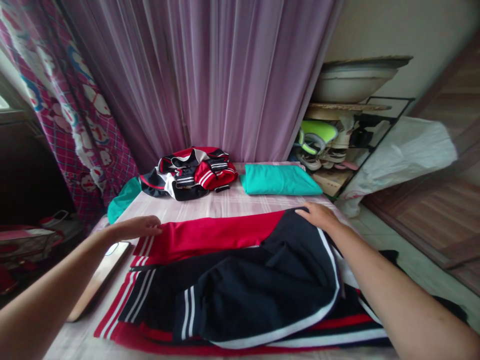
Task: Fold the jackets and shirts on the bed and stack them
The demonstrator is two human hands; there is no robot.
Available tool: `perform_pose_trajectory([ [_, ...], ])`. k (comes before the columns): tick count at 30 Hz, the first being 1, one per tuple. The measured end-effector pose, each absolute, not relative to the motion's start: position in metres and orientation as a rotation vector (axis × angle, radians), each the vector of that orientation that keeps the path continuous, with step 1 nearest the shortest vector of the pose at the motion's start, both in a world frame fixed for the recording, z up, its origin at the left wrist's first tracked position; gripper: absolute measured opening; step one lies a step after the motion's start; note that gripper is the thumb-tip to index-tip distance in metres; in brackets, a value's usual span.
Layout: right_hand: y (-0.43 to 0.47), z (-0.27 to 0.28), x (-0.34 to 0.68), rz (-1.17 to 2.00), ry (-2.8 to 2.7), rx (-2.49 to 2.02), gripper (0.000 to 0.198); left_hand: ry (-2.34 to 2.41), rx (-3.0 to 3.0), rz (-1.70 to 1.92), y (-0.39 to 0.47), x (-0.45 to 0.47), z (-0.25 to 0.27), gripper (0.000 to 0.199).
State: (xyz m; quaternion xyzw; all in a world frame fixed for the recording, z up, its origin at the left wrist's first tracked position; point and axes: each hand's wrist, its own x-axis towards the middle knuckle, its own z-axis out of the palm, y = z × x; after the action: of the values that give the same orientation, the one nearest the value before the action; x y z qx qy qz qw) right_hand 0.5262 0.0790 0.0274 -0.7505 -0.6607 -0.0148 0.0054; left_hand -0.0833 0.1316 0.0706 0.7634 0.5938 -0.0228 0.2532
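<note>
A jacket [240, 290] in black and red with white stripes lies spread in front of me, its sleeves laid across it. My left hand [144, 227] is at the far left corner, fingers curled on the red part close to the striped edge. At the far right corner, my right hand [318, 217] holds the black shoulder part, thumb on top and its other fingers partly hidden. More red and black striped cloth shows beneath the near edge; whether it is a separate garment I cannot tell.
A bed [150, 205] with a checked sheet carries a phone [99, 280], a crumpled pile of similar clothes [191, 172] and a folded teal cloth [281, 180]. Purple curtains [225, 75] hang behind. To the right stand a shoe rack [333, 145] and a white plastic bag [408, 155].
</note>
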Motion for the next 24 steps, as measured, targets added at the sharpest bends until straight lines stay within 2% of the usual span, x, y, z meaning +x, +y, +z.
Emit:
perform_pose_trajectory([
  [3,0.073,0.016,0.531,-0.199,-1.948,-2.435,0.038,1.637,2.068,0.105,0.13,-0.092,0.063,0.053],
  [8,0.068,0.006,0.528,-0.187,-1.873,-2.56,0.04,1.768,2.086,0.169,0.127,-0.091,0.051,0.052],
  [12,0.07,0.019,0.52,-0.214,-1.907,-2.425,0.045,1.775,2.166,0.101,0.128,-0.09,0.05,0.056],
  [16,0.066,0.035,0.487,-0.267,-1.972,-2.129,0.053,1.771,2.427,0.289,0.121,-0.069,0.047,0.064],
  [18,0.062,0.033,0.461,-0.173,-2.06,-2.083,0.056,1.71,2.543,0.316,0.111,-0.048,0.039,0.065],
  [22,0.051,0.015,0.42,0.222,-2.181,-2.318,0.059,1.661,2.638,0.019,0.083,-0.011,0.016,0.066],
  [24,0.048,0.01,0.414,0.322,-2.182,-2.381,0.061,1.688,2.656,-0.056,0.074,-0.004,0.008,0.067],
])
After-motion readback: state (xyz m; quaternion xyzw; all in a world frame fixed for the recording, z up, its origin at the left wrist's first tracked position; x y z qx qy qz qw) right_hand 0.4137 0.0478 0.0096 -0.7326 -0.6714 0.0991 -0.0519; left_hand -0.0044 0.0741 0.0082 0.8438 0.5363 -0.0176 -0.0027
